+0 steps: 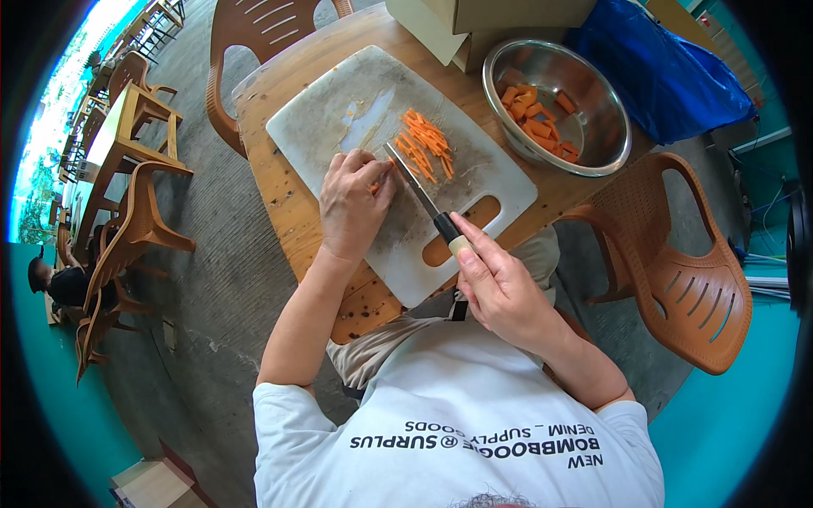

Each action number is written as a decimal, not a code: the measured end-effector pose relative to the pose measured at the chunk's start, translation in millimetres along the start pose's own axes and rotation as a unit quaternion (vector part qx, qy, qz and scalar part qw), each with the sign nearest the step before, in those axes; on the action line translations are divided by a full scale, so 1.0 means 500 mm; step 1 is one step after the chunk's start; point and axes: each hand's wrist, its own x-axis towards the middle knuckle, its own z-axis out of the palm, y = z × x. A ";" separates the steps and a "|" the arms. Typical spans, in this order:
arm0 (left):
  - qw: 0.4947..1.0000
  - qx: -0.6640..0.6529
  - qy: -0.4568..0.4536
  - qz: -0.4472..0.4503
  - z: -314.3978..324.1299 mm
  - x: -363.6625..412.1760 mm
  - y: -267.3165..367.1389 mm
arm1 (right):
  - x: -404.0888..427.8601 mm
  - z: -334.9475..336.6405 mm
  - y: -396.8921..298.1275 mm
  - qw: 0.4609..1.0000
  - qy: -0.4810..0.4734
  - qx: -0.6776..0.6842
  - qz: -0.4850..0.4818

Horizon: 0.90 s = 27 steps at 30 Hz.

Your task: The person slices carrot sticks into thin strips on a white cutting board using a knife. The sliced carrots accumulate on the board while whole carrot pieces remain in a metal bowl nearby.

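Note:
My right hand [502, 286] grips the handle of a kitchen knife [416, 184], its blade pointing up and to the left over a white plastic cutting board [508, 181]. Beside the blade's tip, the curled fingers of my left hand [356, 197] hold a carrot piece [375, 188], mostly hidden under them. Just right of the blade lies a pile of thin carrot strips [425, 143]. The board's surface is scratched and stained, and its cut-out handle is at the edge nearest me.
A steel bowl [619, 152] with carrot chunks [538, 127] stands at the right of the wooden table [270, 203]. Behind it are a cardboard box [521, 16] and a blue plastic bag [667, 76]. Brown plastic chairs [686, 305] flank the table. A person [70, 282] sits far left.

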 end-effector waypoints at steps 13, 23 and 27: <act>0.999 -0.018 -0.035 -0.007 -0.006 0.013 0.000 | 0.038 0.019 -0.039 0.987 0.038 -0.156 -0.022; 0.999 -0.018 -0.032 -0.016 -0.005 0.011 0.001 | 0.009 -0.006 -0.027 0.970 0.036 -0.229 -0.067; 1.000 -0.018 -0.017 -0.011 0.000 0.005 -0.005 | -0.007 -0.008 -0.033 0.986 0.027 -0.166 -0.016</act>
